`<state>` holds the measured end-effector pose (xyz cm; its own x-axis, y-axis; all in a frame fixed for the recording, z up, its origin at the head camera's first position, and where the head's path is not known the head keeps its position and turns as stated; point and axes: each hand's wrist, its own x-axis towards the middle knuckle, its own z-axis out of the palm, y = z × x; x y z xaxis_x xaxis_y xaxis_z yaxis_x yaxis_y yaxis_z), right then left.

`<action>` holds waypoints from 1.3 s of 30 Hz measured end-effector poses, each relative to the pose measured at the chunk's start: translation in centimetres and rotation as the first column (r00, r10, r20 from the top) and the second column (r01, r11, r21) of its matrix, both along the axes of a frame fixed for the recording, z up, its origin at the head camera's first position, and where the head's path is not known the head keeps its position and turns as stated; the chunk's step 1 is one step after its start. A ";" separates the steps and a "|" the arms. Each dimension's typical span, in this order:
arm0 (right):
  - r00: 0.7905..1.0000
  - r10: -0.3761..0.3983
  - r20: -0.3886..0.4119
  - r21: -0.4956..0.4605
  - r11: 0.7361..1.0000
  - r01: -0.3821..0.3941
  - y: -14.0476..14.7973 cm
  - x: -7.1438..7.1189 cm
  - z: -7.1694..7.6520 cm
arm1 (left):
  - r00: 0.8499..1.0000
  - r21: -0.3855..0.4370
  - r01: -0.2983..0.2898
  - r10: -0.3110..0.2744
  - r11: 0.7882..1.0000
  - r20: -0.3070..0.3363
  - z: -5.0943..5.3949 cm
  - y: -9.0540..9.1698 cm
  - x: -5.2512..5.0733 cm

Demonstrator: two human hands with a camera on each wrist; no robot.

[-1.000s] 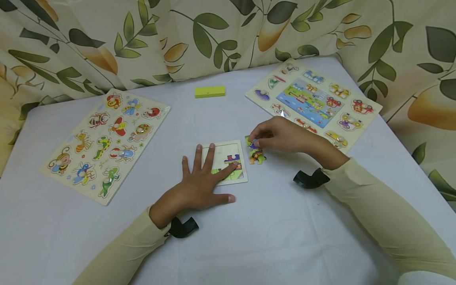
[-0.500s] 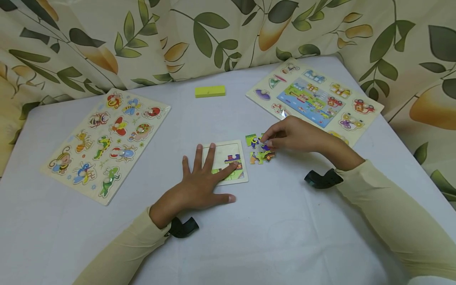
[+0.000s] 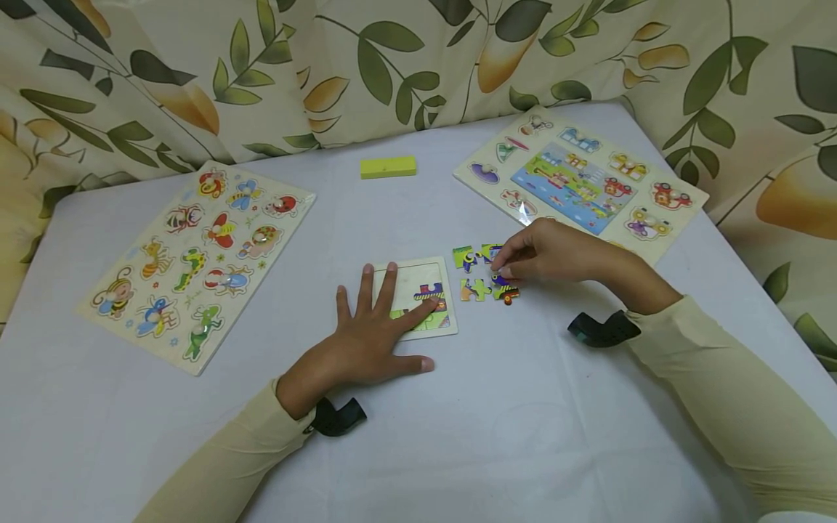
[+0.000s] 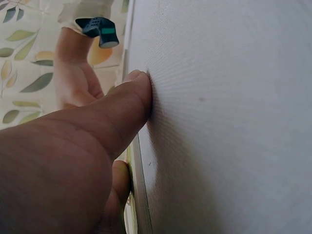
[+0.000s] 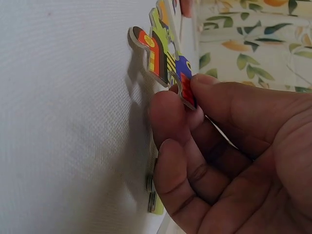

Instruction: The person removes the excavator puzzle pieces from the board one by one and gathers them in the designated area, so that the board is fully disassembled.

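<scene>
A small square puzzle tray (image 3: 421, 272) lies mid-table in the head view, with several picture pieces (image 3: 428, 293) in its right and lower part. My left hand (image 3: 366, 345) is spread flat over it, fingers straight, hiding part of the tray. Right of the tray, my right hand (image 3: 559, 250) pinches a puzzle piece (image 5: 153, 56) between thumb and fingertips. That piece is red, purple and black, and looks tilted in the right wrist view. Beside it lie a green corner piece (image 3: 463, 257), an orange-green piece (image 3: 475, 290) and another piece (image 3: 489, 251) partly behind my fingers.
An insect peg puzzle board (image 3: 212, 250) lies at the left. A vehicle peg board (image 3: 575, 181) stands at the back right, partly behind my right arm. Near the back edge sits a yellow-green block (image 3: 389, 167). A leaf-patterned curtain (image 3: 386, 73) borders the table.
My right hand has moved rightward, drawing pieces apart; the clustered pieces now lie separated with gaps between them. The left hand has stayed on the tray.
</scene>
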<state>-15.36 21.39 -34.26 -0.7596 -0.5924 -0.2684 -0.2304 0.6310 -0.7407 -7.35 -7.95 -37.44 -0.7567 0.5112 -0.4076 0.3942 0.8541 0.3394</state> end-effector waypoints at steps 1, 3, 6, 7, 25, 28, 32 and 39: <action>1.000 0.003 -0.001 0.002 1.000 -0.003 0.0 0.0 0.0 | 1.000 0.000 0.000 0.000 1.000 0.000 0.0 0.0 0.0; 1.000 0.008 -0.008 0.007 1.000 -0.007 0.1 -0.1 -0.1 | 1.000 0.004 0.000 0.000 1.000 -0.003 0.1 0.0 0.0; 0.999 0.016 -0.043 0.022 1.000 -0.015 0.0 -0.1 -0.2 | 1.000 0.010 0.002 -0.002 1.000 -0.004 0.1 -0.1 0.1; 0.998 0.019 -0.056 0.028 0.999 -0.017 0.0 -0.1 -0.3 | 1.000 0.009 0.001 -0.001 1.000 0.000 0.1 -0.1 0.1; 0.991 0.010 -0.131 0.072 0.997 0.000 -0.3 0.1 -0.2 | 1.000 0.000 -0.003 0.003 1.000 -0.002 0.2 0.0 0.1; 0.990 0.006 -0.144 0.071 0.997 0.004 -0.2 0.1 -0.1 | 1.000 -0.002 -0.003 0.003 1.000 -0.001 0.1 0.0 0.1; 0.989 -0.011 -0.150 0.068 0.997 0.022 -0.3 0.1 0.0 | 1.000 -0.006 -0.003 0.003 1.000 0.000 0.1 0.0 0.1; 0.992 -0.024 -0.124 0.050 0.998 0.031 -0.4 0.0 0.2 | 1.000 -0.005 -0.002 0.003 1.000 0.009 0.1 0.0 0.0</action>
